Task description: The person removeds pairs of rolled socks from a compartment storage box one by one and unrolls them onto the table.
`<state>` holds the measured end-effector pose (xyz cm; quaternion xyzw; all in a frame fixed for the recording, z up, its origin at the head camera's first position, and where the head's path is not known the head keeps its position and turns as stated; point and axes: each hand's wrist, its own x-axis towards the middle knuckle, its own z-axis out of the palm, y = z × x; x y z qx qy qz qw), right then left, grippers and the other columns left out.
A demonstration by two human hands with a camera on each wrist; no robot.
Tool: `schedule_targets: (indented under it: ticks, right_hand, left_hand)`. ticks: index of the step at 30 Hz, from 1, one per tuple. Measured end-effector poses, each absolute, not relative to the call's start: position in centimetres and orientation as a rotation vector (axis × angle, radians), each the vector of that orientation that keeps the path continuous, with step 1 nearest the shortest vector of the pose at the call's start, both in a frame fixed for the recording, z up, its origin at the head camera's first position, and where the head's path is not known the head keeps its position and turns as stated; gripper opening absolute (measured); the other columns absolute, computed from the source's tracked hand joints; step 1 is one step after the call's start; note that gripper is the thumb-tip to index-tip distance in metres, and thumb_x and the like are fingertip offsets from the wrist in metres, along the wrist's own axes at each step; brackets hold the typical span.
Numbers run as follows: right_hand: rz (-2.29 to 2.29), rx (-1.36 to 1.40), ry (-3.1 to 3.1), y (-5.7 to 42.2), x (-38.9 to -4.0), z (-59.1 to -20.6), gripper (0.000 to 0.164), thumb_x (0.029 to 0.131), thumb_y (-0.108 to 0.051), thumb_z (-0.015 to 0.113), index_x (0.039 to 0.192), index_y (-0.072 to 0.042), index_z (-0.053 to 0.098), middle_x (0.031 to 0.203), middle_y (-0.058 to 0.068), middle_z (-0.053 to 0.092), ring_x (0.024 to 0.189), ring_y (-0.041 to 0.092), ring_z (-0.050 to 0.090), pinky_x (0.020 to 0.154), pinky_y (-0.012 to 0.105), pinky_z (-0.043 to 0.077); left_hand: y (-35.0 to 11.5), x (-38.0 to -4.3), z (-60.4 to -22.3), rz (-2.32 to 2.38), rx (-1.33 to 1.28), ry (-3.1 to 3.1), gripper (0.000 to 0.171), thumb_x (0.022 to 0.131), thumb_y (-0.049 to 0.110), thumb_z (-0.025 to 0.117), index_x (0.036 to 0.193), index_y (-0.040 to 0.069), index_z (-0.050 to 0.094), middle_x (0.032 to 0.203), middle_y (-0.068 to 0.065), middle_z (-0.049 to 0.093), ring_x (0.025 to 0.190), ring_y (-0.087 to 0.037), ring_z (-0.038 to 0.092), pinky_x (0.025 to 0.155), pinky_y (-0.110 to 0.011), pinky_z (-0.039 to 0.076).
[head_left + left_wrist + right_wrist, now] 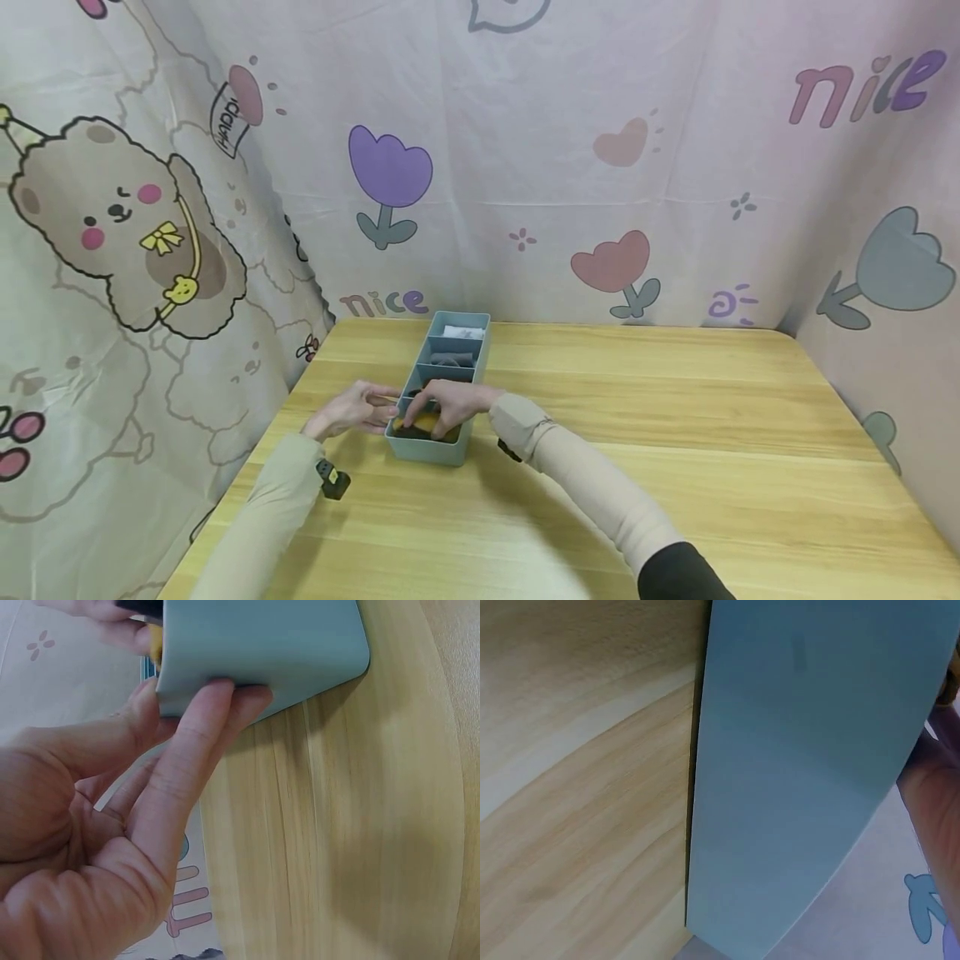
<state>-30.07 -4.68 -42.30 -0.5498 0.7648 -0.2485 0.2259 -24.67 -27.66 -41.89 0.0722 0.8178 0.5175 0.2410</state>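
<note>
A long blue-grey storage box with a row of compartments stands on the table. My right hand reaches into its nearest compartment, with bent fingers around a yellow and dark folded cloth item; its exact kind is unclear. The fingertips are partly hidden there. At the box's left side is my left hand. In the left wrist view, the left hand's straight fingers touch the outer wall near a corner, with the thumb by the rim. The right wrist view mostly shows the box's long outer wall.
Farther compartments hold a white folded item, a grey folded item and something dark. The wooden table extends to the right of the box. A printed curtain hangs behind and at both sides.
</note>
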Motion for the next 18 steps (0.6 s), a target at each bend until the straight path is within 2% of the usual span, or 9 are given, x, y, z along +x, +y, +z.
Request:
schedule_targets:
  ticks: [9, 15, 18]
  right_hand:
    - [-0.870, -1.426, 2.045, -3.7, -30.1, -41.8, 0.044, 0.080, 0.003, 0.074, 0.122, -0.011, 0.072, 0.131, 0.003, 0.070, 0.120, 0.004, 0.056, 0.107, 0.021, 0.045]
    - [-0.963, -1.443, 2.030, -3.0, -30.3, -41.6, 0.045, 0.080, 0.003, 0.073, 0.123, -0.009, 0.071, 0.132, 0.007, 0.069, 0.110, 0.003, 0.055, 0.097, 0.018, 0.047]
    - [-1.038, -1.447, 1.982, -2.8, -30.3, -41.4, 0.046, 0.081, 0.006, 0.071, 0.125, -0.006, 0.069, 0.135, 0.011, 0.066, 0.119, 0.007, 0.056, 0.104, 0.021, 0.047]
  left_hand:
    - [-27.8, -24.6, -42.1, 1.424, 0.200, 2.233, 0.051, 0.098, -0.003, 0.054, 0.146, -0.014, 0.039, 0.134, -0.038, 0.056, 0.104, -0.022, 0.070, 0.083, -0.037, 0.062]
    - [-27.9, -24.6, -42.3, 1.422, 0.250, 2.243, 0.057, 0.089, -0.014, 0.043, 0.146, -0.015, 0.038, 0.134, -0.041, 0.054, 0.107, -0.028, 0.069, 0.083, -0.038, 0.062]
    - [-27.9, -24.6, -42.3, 1.404, 0.248, 2.270, 0.058, 0.088, -0.015, 0.043, 0.146, -0.016, 0.038, 0.134, -0.043, 0.054, 0.105, -0.030, 0.070, 0.083, -0.039, 0.062]
